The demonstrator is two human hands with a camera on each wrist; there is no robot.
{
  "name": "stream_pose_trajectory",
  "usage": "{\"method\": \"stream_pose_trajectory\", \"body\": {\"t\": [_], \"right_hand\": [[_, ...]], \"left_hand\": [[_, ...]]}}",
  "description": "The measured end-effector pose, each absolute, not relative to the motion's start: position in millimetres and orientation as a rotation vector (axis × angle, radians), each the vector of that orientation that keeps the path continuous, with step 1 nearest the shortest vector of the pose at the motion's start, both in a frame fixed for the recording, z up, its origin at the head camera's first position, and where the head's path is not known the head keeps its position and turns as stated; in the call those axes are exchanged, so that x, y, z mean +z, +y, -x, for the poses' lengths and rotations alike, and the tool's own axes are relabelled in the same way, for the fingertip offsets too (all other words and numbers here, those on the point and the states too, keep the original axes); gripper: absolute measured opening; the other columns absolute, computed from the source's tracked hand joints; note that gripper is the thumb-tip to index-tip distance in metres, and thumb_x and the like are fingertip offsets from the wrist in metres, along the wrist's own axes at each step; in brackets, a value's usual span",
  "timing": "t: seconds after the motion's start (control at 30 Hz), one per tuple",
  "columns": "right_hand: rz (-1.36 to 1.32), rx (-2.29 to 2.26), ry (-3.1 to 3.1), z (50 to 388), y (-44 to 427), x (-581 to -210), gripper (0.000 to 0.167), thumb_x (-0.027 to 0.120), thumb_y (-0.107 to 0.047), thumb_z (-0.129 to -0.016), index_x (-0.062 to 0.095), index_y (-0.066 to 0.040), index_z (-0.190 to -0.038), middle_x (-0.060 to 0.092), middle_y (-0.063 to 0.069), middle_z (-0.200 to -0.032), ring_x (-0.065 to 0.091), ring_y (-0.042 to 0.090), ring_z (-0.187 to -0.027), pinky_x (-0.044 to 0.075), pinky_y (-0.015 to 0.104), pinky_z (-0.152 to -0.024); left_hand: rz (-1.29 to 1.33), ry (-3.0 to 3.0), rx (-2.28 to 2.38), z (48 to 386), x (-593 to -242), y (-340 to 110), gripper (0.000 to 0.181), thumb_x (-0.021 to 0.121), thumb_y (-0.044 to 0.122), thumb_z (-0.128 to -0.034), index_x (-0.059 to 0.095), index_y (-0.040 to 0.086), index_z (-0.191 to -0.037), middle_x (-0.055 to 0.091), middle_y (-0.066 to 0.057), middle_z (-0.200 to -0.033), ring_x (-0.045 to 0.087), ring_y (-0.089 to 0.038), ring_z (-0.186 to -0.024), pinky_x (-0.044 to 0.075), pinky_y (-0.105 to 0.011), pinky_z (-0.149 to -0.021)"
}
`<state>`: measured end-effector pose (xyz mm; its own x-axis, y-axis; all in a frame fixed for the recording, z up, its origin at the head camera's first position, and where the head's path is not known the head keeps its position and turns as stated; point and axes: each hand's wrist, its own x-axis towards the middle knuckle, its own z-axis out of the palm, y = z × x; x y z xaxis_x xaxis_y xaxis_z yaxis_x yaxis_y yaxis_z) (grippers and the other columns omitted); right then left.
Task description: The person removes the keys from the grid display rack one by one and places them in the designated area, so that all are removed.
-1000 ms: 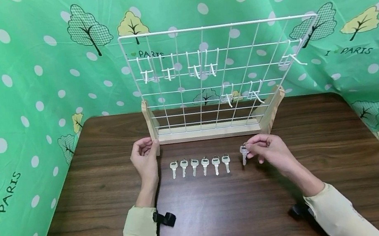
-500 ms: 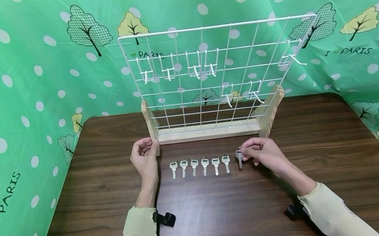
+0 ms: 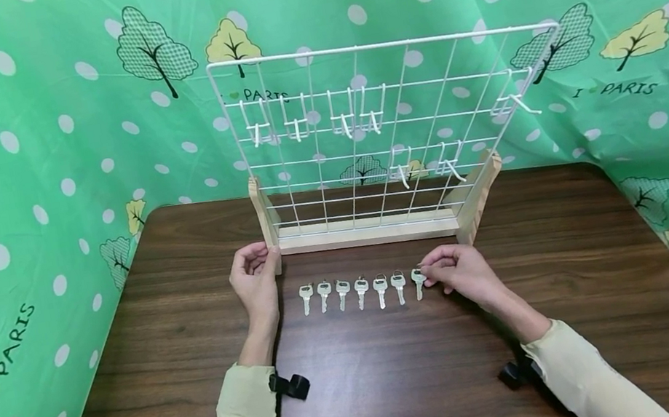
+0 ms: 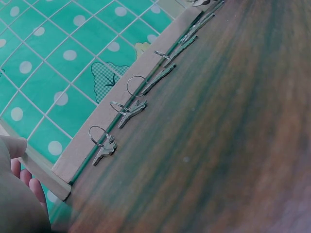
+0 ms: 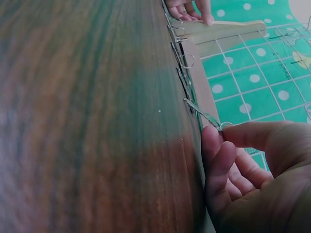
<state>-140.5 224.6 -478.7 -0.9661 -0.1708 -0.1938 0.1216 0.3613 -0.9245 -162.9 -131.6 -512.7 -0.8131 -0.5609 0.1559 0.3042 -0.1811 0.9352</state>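
My left hand (image 3: 254,284) grips the left wooden leg (image 3: 262,209) of a white wire grid rack (image 3: 380,46), thumb in front and fingers behind. My right hand (image 3: 468,274) pinches a silver key (image 3: 419,287) by its head, close to its small ring. In the right wrist view, that key (image 5: 201,112) slants with its tip down near the table. Left of it, several similar keys (image 3: 363,295) lie in a row in front of the rack's wooden base bar (image 3: 368,234). Their rings lean toward the bar in the left wrist view, as on the nearest key (image 4: 106,151).
White hooks (image 3: 344,122) hang on the grid, some in an upper row and two lower (image 3: 450,167). The rack's right wooden leg (image 3: 480,195) stands behind my right hand. A green patterned cloth (image 3: 66,150) surrounds the dark wooden table (image 3: 366,395).
My right hand has moved left with the key, bringing it down beside the right end of the row. The left hand stays on the rack's leg.
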Motion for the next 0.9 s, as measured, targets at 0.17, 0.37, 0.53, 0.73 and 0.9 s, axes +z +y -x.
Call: {"method": "stream_pose_trajectory", "body": {"t": [0.17,0.37,0.53,0.73,0.9], "right_hand": [[0.09,-1.593,2.438,139.6,221.7,-479.7,0.015,0.074,0.0,-0.102,0.073,0.011,-0.111,0.08,0.015,-0.089,0.073,0.009,-0.074,0.056,0.026,-0.056],[0.102,-1.539,2.508,139.6,221.6,-481.5,0.01,0.076,0.0,-0.1,0.075,0.008,-0.107,0.079,0.015,-0.086,0.071,0.009,-0.072,0.058,0.026,-0.057],[0.123,-1.467,2.596,140.2,222.3,-485.1,0.007,0.078,-0.001,-0.099,0.077,0.004,-0.103,0.077,0.01,-0.083,0.068,0.008,-0.066,0.056,0.025,-0.054],[0.173,-1.374,2.707,139.2,223.5,-487.2,0.005,0.08,-0.003,-0.096,0.078,-0.001,-0.1,0.076,0.004,-0.083,0.066,0.007,-0.067,0.052,0.022,-0.058],[0.225,-1.305,2.774,139.6,223.6,-487.7,0.004,0.082,-0.005,-0.095,0.079,-0.004,-0.098,0.075,0.002,-0.084,0.068,0.006,-0.074,0.051,0.02,-0.069]], "left_hand": [[-0.297,-1.525,-2.034,163.2,-512.6,-131.6,0.025,0.082,-0.012,-0.0889,0.067,-0.018,-0.108,0.069,0.003,-0.091,0.065,-0.008,-0.084,0.054,-0.018,-0.075],[-0.29,-1.517,-2.036,163.7,-513.8,-131.4,0.025,0.083,-0.012,-0.0886,0.068,-0.017,-0.107,0.069,0.003,-0.091,0.065,-0.008,-0.084,0.054,-0.018,-0.076],[-0.299,-1.52,-2.033,164.5,-515.0,-131.4,0.023,0.082,-0.013,-0.0883,0.068,-0.016,-0.106,0.07,0.003,-0.091,0.066,-0.007,-0.084,0.054,-0.017,-0.075],[-0.311,-1.522,-2.034,163.9,-514.8,-131.2,0.022,0.082,-0.013,-0.0881,0.068,-0.016,-0.106,0.07,0.004,-0.09,0.066,-0.006,-0.083,0.053,-0.017,-0.075],[-0.303,-1.52,-2.033,163.7,-514.6,-131.4,0.022,0.081,-0.013,-0.0884,0.068,-0.016,-0.106,0.07,0.004,-0.09,0.066,-0.006,-0.083,0.054,-0.017,-0.075]]}}
